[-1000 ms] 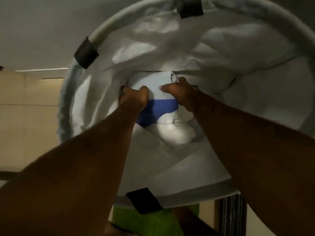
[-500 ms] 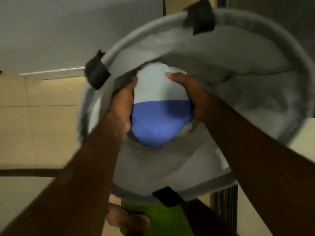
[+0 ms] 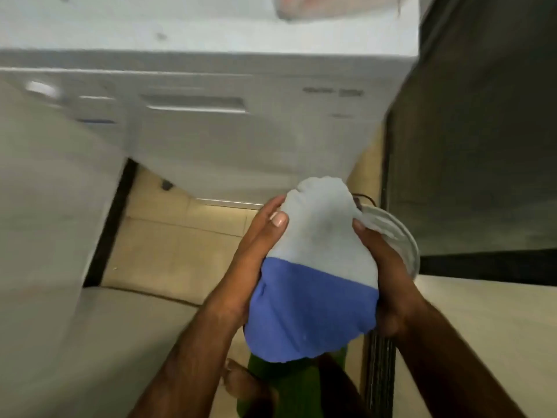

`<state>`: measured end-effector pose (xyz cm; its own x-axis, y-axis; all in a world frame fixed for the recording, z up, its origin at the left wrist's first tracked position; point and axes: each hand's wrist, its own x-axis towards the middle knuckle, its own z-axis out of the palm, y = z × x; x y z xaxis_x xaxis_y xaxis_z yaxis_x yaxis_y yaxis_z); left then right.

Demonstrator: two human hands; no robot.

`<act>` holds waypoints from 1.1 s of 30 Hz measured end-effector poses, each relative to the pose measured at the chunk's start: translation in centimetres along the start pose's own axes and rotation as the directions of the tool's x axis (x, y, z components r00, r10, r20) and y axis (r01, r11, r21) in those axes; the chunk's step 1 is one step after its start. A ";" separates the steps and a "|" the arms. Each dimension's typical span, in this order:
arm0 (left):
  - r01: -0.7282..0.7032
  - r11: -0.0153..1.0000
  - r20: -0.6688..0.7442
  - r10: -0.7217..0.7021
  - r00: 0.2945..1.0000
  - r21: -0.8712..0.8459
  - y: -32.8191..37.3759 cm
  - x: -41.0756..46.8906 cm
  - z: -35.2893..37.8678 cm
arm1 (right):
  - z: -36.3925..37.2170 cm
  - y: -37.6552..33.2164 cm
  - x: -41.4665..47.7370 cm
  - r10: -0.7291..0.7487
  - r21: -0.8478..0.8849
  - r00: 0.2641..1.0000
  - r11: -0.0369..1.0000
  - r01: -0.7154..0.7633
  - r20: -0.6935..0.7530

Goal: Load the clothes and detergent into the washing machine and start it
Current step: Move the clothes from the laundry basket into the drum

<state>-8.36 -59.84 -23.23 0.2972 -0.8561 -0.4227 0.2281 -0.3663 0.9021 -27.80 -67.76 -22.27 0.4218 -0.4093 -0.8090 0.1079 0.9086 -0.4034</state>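
Note:
A bundled garment (image 3: 313, 273), pale grey-white on top and blue below, is held up in front of me between both hands. My left hand (image 3: 256, 251) presses its left side, thumb on the cloth. My right hand (image 3: 382, 267) grips its right side. Ahead stands the white washing machine (image 3: 211, 137), its control panel and detergent drawer blurred near the top. The rim of the laundry basket (image 3: 407, 245) peeks out behind my right hand. No detergent is visible.
A white panel (image 3: 45, 236) fills the left side, possibly another appliance or a door. A dark wall or door (image 3: 482, 146) stands at right. Beige floor tiles (image 3: 168, 248) lie below, with a green mat (image 3: 295, 387) and my foot near the bottom.
Both hands lifted the bundle out of the basket and raised it. The view swung up from inside the basket to the washing machine front.

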 end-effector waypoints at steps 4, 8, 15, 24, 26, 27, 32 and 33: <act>0.039 0.941 -0.107 -0.080 0.991 -0.337 10.0 -11.8 -4.2 | 11.8 0.7 -7.5 0.011 -0.124 0.994 0.992 0.003 0.112; -0.150 0.905 -0.399 -0.024 0.916 -0.398 15.3 -21.8 -11.3 | 23.8 4.2 -14.0 0.058 -0.259 0.947 0.965 0.028 0.317; -0.459 0.784 -0.780 -0.050 0.624 -0.418 17.1 -39.9 -25.4 | 42.3 17.9 -22.3 0.276 -0.526 0.760 0.845 0.101 0.589; -0.558 0.718 -0.909 -0.316 0.273 -0.417 10.5 -56.0 -37.1 | 52.8 40.4 -21.3 0.621 -0.819 0.636 0.573 0.032 0.459; -0.472 0.740 -0.876 -0.433 0.211 -0.479 7.7 -56.2 -39.4 | 52.4 42.9 -19.5 0.656 -0.886 0.667 0.464 0.010 0.352; -0.391 0.767 -0.859 -0.478 0.180 -0.509 6.4 -55.9 -40.2 | 51.9 43.5 -18.6 0.674 -0.917 0.674 0.398 0.013 0.302; 0.051 0.832 -0.796 -0.544 0.264 -0.552 6.6 -50.1 -39.9 | 48.5 40.8 -16.0 0.558 -0.936 0.762 0.297 0.188 0.330; 0.097 0.842 -0.774 -0.528 0.349 -0.530 7.4 -48.3 -39.2 | 47.9 39.5 -16.1 0.554 -0.924 0.752 0.330 0.196 0.357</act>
<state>15.30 -6.92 0.43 0.7014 0.1767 -0.6905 0.7125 -0.1985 0.6730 12.75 -21.35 -4.71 0.6983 0.2249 -0.6795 -0.7135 0.1428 -0.6860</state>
